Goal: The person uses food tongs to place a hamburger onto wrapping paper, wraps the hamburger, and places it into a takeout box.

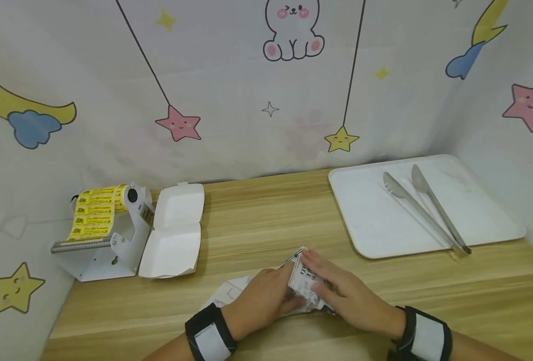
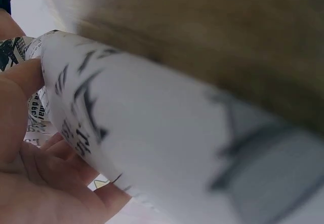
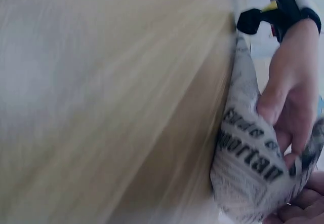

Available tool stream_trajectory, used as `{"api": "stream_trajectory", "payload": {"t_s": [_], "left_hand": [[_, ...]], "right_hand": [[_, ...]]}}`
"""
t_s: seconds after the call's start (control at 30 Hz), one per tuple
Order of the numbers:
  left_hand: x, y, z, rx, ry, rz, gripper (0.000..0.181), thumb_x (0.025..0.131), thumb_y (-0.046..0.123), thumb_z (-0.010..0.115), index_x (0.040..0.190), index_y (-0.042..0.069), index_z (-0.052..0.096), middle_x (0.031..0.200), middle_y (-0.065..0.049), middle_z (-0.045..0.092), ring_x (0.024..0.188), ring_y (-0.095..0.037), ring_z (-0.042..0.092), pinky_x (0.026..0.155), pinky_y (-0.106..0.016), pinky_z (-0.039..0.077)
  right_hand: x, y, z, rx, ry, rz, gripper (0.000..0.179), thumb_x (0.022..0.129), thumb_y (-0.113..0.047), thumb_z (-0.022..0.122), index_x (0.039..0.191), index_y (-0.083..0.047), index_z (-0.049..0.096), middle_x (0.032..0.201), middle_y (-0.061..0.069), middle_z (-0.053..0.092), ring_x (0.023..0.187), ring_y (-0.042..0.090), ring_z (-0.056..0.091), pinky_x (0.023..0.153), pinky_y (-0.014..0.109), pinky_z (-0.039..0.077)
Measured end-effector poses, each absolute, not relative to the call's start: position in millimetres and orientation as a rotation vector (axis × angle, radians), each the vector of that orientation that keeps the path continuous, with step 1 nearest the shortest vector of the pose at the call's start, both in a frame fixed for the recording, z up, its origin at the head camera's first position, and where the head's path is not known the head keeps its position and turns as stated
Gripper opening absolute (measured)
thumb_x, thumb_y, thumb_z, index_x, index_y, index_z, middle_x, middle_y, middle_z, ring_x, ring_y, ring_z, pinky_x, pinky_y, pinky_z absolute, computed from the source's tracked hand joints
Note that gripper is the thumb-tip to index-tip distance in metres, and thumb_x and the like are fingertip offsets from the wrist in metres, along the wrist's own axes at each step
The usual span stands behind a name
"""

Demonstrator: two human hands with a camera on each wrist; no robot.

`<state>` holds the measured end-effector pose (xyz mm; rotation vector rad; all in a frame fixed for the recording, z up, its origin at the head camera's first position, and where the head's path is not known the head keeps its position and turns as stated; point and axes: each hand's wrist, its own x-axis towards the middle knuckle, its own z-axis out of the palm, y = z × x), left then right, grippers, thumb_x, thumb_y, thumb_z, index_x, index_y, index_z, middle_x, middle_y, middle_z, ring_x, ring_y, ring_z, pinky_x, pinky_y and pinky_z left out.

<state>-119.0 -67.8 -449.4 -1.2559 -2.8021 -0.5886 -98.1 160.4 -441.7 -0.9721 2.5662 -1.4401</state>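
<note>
A bundle of white wrapping paper [image 1: 306, 281] with black newspaper-style print lies low over the front middle of the table. My left hand [image 1: 261, 301] holds its middle, the thumb on one side and fingers on the other; the left wrist view shows the paper [image 2: 136, 117] rounded under that grip. At the bundle's right end, my right hand [image 1: 352, 296] pinches a folded flap between fingers and thumb. In the right wrist view the printed end [image 3: 248, 158] bulges between both hands. Whatever the paper may enclose is hidden.
An open white clamshell box [image 1: 176, 230] stands at the back left, beside a dispenser [image 1: 131, 235] with a roll of yellow labels [image 1: 92, 215]. At the right, a white tray [image 1: 370, 220] bears metal tongs [image 1: 437, 210]. A printed curtain [image 1: 230, 75] hangs behind the table.
</note>
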Motion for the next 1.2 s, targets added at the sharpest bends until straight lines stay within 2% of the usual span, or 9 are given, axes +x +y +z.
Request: {"api": "stream_trajectory", "payload": {"t_s": [0.17,0.23,0.4,0.6,0.73,0.9,1.03,1.1,1.2], "left_hand": [[-118.8,-67.7,-450.5,-1.254,-2.808,-0.632,0.06,0.089,0.033,0.08,0.127,0.002,0.047,0.099,-0.001,0.072,0.092,-0.01,0.07,0.089,-0.034,0.055],[-118.9,-68.0,-450.9,-1.232,-2.838,-0.657,0.066,0.088,0.033,0.081,0.131,-0.001,0.045,0.097,-0.003,0.071,0.089,-0.01,0.069,0.086,-0.031,0.056],[-121.1,-72.4,-448.8,-1.158,-2.959,-0.808,0.084,0.086,0.033,0.083,0.145,-0.005,0.036,0.111,-0.013,0.069,0.094,-0.012,0.066,0.083,-0.027,0.056],[-125.2,-84.0,-443.3,-1.137,-3.056,-0.903,0.111,0.076,0.041,0.09,0.154,-0.004,0.026,0.149,-0.021,0.048,0.13,-0.026,0.054,0.109,-0.04,0.044],[-126.2,-95.2,-439.8,-1.183,-3.046,-0.797,0.118,0.072,0.048,0.091,0.156,-0.002,0.026,0.154,-0.018,0.044,0.137,-0.029,0.049,0.112,-0.045,0.041],[-123.4,-121.9,-427.8,-1.015,-3.16,-0.751,0.093,0.084,0.057,0.077,0.151,0.002,0.043,0.141,-0.014,0.058,0.126,-0.026,0.058,0.101,-0.049,0.049],[-121.0,-146.6,-420.7,-0.712,-3.26,-0.835,0.057,0.096,0.051,0.065,0.13,0.004,0.062,0.114,-0.008,0.07,0.101,-0.022,0.067,0.086,-0.047,0.054],[-120.3,-157.5,-421.0,-0.564,-3.302,-0.897,0.044,0.098,0.048,0.064,0.118,0.008,0.067,0.098,-0.002,0.069,0.086,-0.017,0.065,0.074,-0.041,0.054],[-121.1,-171.9,-424.4,-0.488,-3.338,-1.01,0.034,0.098,0.046,0.065,0.092,0.013,0.064,0.074,0.005,0.055,0.066,-0.009,0.051,0.057,-0.029,0.043]], "right_hand": [[-103.9,157.9,-451.7,-0.928,2.724,-1.185,0.073,0.096,-0.034,0.072,0.156,-0.007,0.041,0.162,0.01,0.035,0.152,0.033,0.025,0.119,0.053,0.023],[-105.1,156.5,-455.3,-0.948,2.741,-1.117,0.08,0.092,-0.036,0.076,0.157,-0.006,0.038,0.163,0.011,0.034,0.152,0.035,0.022,0.116,0.06,0.023],[-105.9,155.1,-459.6,-1.05,2.794,-1.005,0.085,0.09,-0.037,0.078,0.157,-0.005,0.037,0.163,0.013,0.032,0.151,0.039,0.023,0.116,0.059,0.026],[-105.3,154.2,-460.0,-1.117,2.846,-0.845,0.087,0.091,-0.045,0.073,0.157,-0.002,0.035,0.163,0.015,0.032,0.152,0.038,0.023,0.124,0.035,0.011],[-105.4,153.8,-459.0,-1.113,2.825,-0.766,0.086,0.094,-0.049,0.069,0.156,-0.001,0.034,0.163,0.016,0.032,0.152,0.038,0.022,0.123,0.042,0.017],[-105.8,154.1,-457.9,-1.129,2.823,-0.734,0.083,0.096,-0.049,0.066,0.156,0.0,0.034,0.159,0.018,0.036,0.148,0.041,0.028,0.114,0.055,0.034],[-106.4,154.8,-456.7,-1.15,2.842,-0.731,0.083,0.096,-0.047,0.068,0.155,0.0,0.035,0.156,0.019,0.039,0.145,0.042,0.034,0.112,0.056,0.038],[-106.8,155.2,-456.6,-1.148,2.845,-0.718,0.083,0.095,-0.046,0.07,0.155,-0.001,0.035,0.155,0.018,0.039,0.144,0.04,0.035,0.112,0.055,0.038],[-107.3,155.8,-457.2,-1.136,2.842,-0.693,0.084,0.094,-0.044,0.072,0.155,-0.001,0.034,0.155,0.017,0.04,0.144,0.039,0.035,0.112,0.053,0.038]]}}
